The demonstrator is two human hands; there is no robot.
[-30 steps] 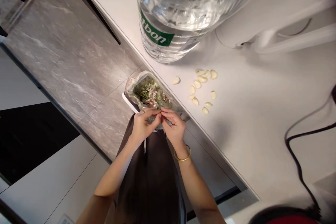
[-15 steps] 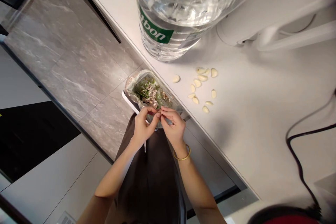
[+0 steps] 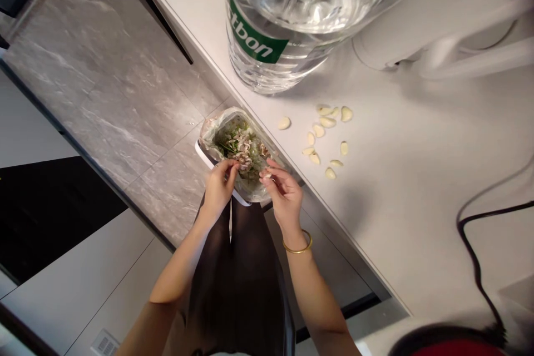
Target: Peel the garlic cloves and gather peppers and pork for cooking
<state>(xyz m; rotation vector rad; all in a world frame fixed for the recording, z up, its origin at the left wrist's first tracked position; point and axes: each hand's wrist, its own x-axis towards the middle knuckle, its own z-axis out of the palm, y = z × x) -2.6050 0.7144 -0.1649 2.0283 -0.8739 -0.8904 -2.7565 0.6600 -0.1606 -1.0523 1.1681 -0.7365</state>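
Note:
My two hands hover over a small bin (image 3: pixel 207 132) lined with a clear plastic bag, which holds papery peels and green scraps. My left hand (image 3: pixel 218 190) is pinched at the fingertips above the bin; what it holds is too small to name. My right hand (image 3: pixel 285 193), with a gold bangle on the wrist, is closed on a small pale garlic clove (image 3: pixel 267 174) at its fingertips. Several peeled garlic cloves (image 3: pixel 320 131) lie scattered on the white counter (image 3: pixel 400 189) just right of the bin.
A large clear water bottle (image 3: pixel 287 28) with a green label stands at the counter's back. A white appliance (image 3: pixel 421 44) sits to its right. A black cable (image 3: pixel 473 245) runs over the counter at the right. Grey tiled floor lies left of the bin.
My hands were joined together over the bin's near edge; now they have parted, the left moving over the bin and the right keeping the clove.

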